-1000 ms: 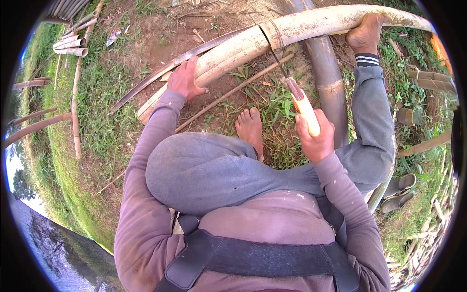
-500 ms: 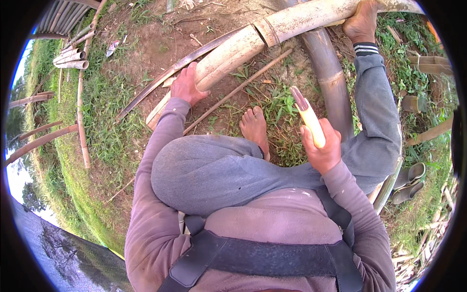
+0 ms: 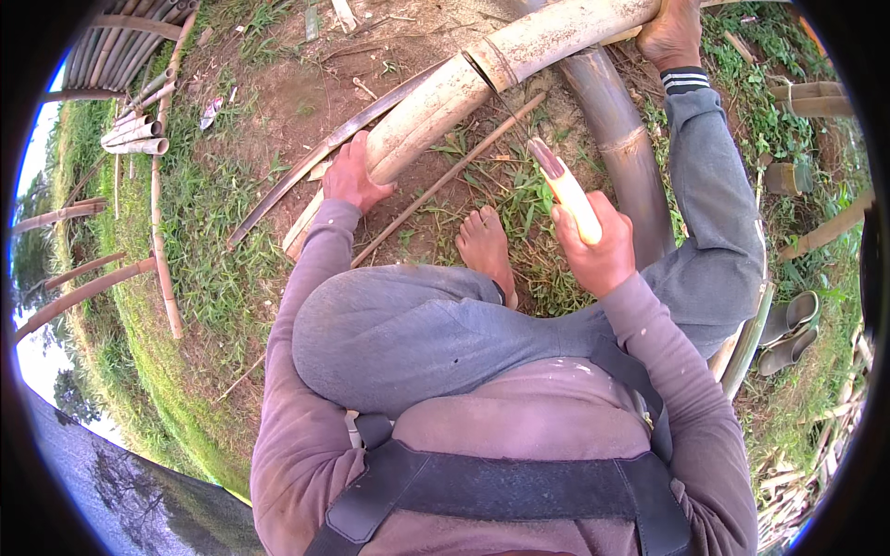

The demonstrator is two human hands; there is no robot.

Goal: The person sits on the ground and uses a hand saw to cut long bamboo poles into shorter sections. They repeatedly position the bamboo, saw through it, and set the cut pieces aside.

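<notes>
A thick, pale bamboo pole (image 3: 422,120) slants across the ground ahead of me, with a narrow dark cut in it close to a node. My left hand (image 3: 352,174) grips the pole near its lower left end, thumb on the near side. In my right hand (image 3: 598,243) is a saw (image 3: 575,206) with a pale handle and a dark metal socket pointing toward the cut. Its blade is nearly edge-on and hard to make out. My right foot (image 3: 669,37) presses against the pole at the far right.
A darker bamboo log (image 3: 621,139) lies beneath the pole. A thin stick (image 3: 454,171) and a split bamboo strip (image 3: 324,148) lie beside it. My other bare foot (image 3: 484,243) rests on the grass. Boots (image 3: 788,329) stand at the right, and stacked bamboo (image 3: 120,46) is at the upper left.
My right hand and the saw have shifted slightly left and toward the cut. The left hand keeps its hold on the pole. The whole view has moved a little.
</notes>
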